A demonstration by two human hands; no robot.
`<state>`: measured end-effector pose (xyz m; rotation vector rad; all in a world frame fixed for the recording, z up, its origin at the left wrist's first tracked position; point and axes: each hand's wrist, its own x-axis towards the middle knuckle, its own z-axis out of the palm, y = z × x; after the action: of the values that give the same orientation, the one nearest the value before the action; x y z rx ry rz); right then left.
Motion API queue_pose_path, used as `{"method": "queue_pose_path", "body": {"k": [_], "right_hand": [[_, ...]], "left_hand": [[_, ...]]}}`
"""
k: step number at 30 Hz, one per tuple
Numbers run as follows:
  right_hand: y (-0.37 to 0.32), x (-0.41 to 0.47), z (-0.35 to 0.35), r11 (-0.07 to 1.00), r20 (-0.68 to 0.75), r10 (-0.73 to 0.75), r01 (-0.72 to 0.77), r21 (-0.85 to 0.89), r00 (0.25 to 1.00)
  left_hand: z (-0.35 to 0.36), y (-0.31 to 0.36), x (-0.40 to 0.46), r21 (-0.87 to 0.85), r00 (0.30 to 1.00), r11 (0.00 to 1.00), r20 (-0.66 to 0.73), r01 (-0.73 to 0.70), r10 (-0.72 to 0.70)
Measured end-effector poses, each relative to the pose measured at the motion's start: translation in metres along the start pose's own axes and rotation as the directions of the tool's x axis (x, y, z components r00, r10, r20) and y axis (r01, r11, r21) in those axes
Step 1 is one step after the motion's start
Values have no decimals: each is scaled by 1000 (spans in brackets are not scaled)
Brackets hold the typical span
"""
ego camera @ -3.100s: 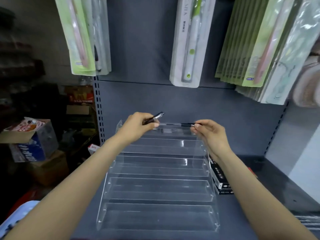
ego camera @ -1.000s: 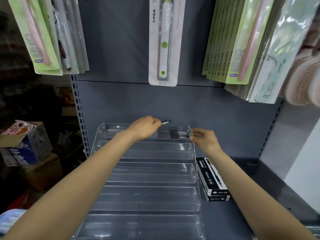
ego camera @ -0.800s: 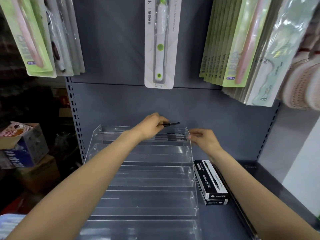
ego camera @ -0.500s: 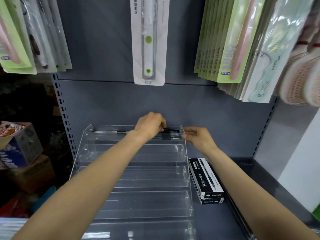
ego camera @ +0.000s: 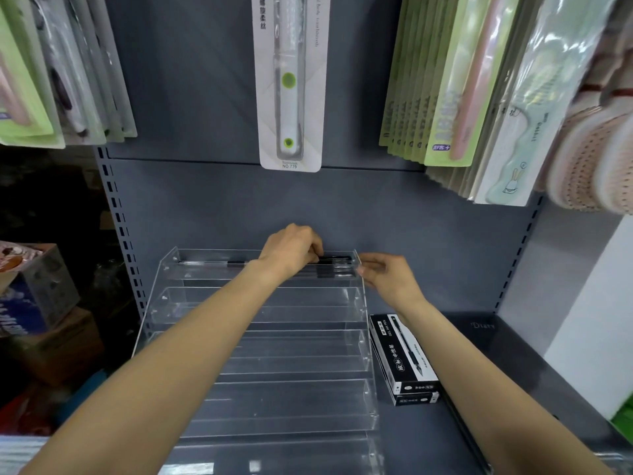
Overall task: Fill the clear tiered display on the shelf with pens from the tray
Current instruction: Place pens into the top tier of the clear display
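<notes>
Two hands [ego camera: 294,248] at pen [ego camera: 337,259].

Display [ego camera: 260,371] clear; pens [ego camera: 334,265] black/clear; pen box [ego camera: 402,358] black, white print; shelf backing [ego camera: 411,234] grey-blue; packs [ego camera: 442,97] green.

The display [ego camera: 260,341] is clear, glossy plastic, smooth, with bright glints along its tier edges. The shelf [ego camera: 486,423] and back panel [ego camera: 212,200] look like matt grey painted metal, the shelf faintly scuffed. The pen box [ego camera: 402,358] is black and white card with a slight sheen. The hanging packs [ego camera: 442,80] are shiny clear plastic over pale green and white card. At far right hangs something knitted [ego camera: 589,159], rough in texture. At left sit dull brown cardboard boxes [ego camera: 58,347]
</notes>
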<state>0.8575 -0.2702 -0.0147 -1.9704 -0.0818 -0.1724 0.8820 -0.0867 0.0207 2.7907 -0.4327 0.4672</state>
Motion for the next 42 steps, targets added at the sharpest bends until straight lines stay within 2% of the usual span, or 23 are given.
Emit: {"method": "queue_pose_path", "body": {"k": [4,6,8,11,14,22,26,31,37,42], "right_hand": [[-14,-19,1,984,-99,-90,73,-161,991],[-24,-28,9,963,-164,-187,148,-226,969],[-36,-37,24,952,-169,-246,206,-225,954],[-58,-48,58,953,-90,-282,268,-144,955],[-80,-62,105,948,6,-303,302,-101,953],[-134,-143,284,935,296,-325,352,-43,898],[-145,-187,383,943,489,-251,324,-69,835],[-115,-222,481,940,616,-13,219,-260,788],[-53,-240,536,868,599,215,130,-479,771],[-15,-239,562,765,572,267,190,-615,776]], "left_hand": [[-2,-6,-7,-141,999,990,-32,26,-31],[-6,-12,-15,-263,994,965,-97,28,-55],[-11,-18,-31,-361,985,933,-159,6,-68],[-27,-33,-67,-439,975,898,-210,-22,-79],[-48,-64,-114,-430,962,903,-240,18,-133],[-85,-214,-274,-329,895,880,-169,343,-412],[-83,-301,-353,-308,838,805,-42,507,-544],[-57,-371,-420,-272,787,742,123,613,-605],[-12,-422,-463,-179,767,755,295,631,-570],[23,-443,-471,-127,748,770,380,625,-544]]}}
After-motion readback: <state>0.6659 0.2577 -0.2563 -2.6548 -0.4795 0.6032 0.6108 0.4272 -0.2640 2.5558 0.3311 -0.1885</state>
